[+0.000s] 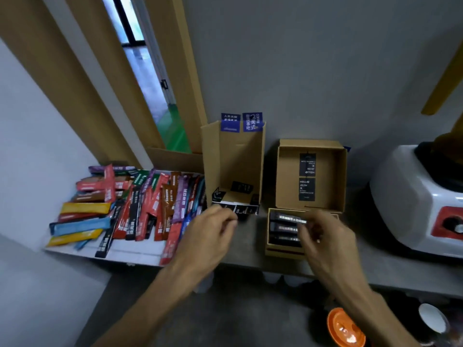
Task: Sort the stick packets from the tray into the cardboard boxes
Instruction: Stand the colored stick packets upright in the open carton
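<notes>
right fingertips (pixel 304 227) pinched one end of a dark stick packet w/ a pale label (pixel 288 218), held level just over the low brown cardboard box (pixel 280 251), which held rows of similar dark packets. the right hand (pixel 325 234) hovered at that box's front-right corner. to do this well, imo: keep the packet parallel w/ the rows, lower it flat into a gap, and let go only once it's seated, so it doesn't ride up on the others.

left fingers (pixel 230 219) were curled by the front flap of the tall brown cardboard box (pixel 233 159). too blurred to tell if they held anything. the left hand (pixel 213 229) sat btwn that box and the white flat tray (pixel 135 251), where a heap of coloured stick packets (pixel 140 206) lay unsorted.

the low box's raised lid (pixel 288 171) stood behind it, prob. no obstacle. a white-and-red appliance (pixel 413 201) stood to the right on the grey counter (pixel 250 241), and an orange round dish (pixel 347 326) sat lower down. neither was in the way.
</notes>
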`<state>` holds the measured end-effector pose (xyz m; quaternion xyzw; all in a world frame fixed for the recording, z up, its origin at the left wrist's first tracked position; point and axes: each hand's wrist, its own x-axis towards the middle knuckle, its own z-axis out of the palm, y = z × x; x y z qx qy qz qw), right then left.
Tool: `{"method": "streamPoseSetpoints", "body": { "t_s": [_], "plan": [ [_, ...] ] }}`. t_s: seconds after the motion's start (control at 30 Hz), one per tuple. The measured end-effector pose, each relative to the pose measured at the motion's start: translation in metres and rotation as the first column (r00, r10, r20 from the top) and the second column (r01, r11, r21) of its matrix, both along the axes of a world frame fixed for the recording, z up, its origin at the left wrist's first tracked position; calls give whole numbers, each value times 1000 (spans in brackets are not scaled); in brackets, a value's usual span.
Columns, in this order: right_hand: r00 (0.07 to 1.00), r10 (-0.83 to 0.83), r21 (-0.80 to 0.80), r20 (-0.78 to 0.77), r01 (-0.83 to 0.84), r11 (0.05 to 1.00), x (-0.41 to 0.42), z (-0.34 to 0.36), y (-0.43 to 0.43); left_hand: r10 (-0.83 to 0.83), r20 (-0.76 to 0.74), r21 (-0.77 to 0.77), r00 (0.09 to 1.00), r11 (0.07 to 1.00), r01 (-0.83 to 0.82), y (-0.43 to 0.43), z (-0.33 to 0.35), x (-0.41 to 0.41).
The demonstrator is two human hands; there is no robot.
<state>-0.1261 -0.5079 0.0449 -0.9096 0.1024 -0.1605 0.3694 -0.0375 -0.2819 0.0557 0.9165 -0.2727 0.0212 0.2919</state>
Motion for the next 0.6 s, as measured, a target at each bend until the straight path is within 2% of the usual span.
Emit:
{"method": "streamPoseSetpoints", "body": {
  "t_s": [0.07, 0.13, 0.3, 0.37, 0.47, 0.6],
  "plan": [
    [989, 134, 21, -64, -132, 991, 7, 3, 45, 138, 2, 24, 990, 990, -138, 50, 0, 14],
    [978, 196, 20, -69, -195, 981, 22, 0, 90, 295, 2, 80, 955, 952, -294, 97, -2, 28],
    [949, 287, 58, -126, -282, 958, 68, -9, 196, 609, 30, 117, 792, 785, -608, 199, -14, 49],
    [940, 310, 57, -141, -305, 951, 85, -13, 234, 650, 15, 163, 759, 748, -644, 229, -25, 57],
    [930, 323, 52, -176, -319, 946, 107, -21, 282, 620, -27, 303, 784, 753, -585, 252, -43, 66],
    [938, 269, 37, -217, -268, 963, 127, -29, 319, 557, -103, 240, 824, 818, -523, 258, -53, 69]
  ]
}}
